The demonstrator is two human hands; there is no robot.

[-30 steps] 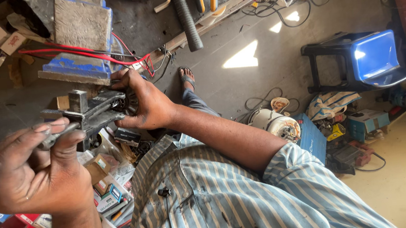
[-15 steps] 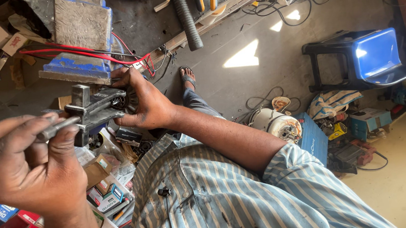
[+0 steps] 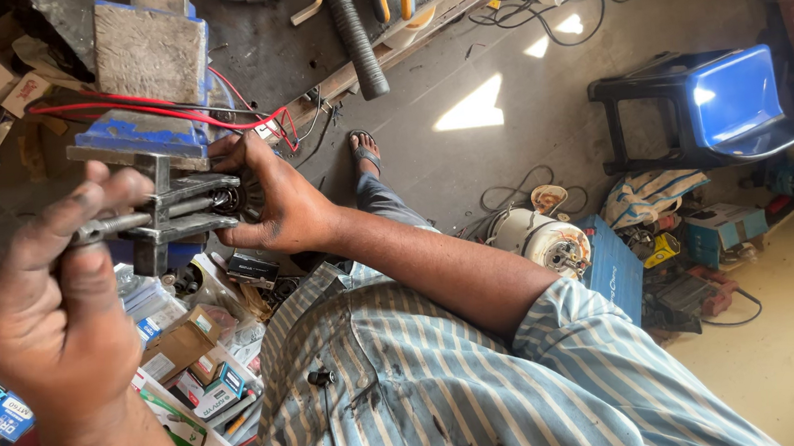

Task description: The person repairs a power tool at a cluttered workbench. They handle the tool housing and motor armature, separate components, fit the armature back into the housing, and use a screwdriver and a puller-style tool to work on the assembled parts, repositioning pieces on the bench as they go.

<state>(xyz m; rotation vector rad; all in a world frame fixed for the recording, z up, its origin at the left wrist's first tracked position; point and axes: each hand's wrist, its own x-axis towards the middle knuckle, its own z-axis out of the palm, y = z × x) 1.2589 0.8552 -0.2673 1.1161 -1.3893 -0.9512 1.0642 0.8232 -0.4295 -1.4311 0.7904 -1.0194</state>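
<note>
At the table's (image 3: 281, 58) edge, a metal puller (image 3: 181, 208) is held in mid-air between both hands, at 6 o'clock from the blue vise (image 3: 151, 131). The left hand (image 3: 52, 308) pinches the puller's screw (image 3: 112, 225) between thumb and fingers. The right hand (image 3: 282, 206), at 3 o'clock from the puller, is clenched round its dark round end. Both grips look greasy, so the screw could slip as it is twisted and a finger could get nipped by the frame. The red wires (image 3: 208, 110) at 12 o'clock could snag. If dropped, the puller would fall among the boxes (image 3: 184, 349) at 6 o'clock.
</note>
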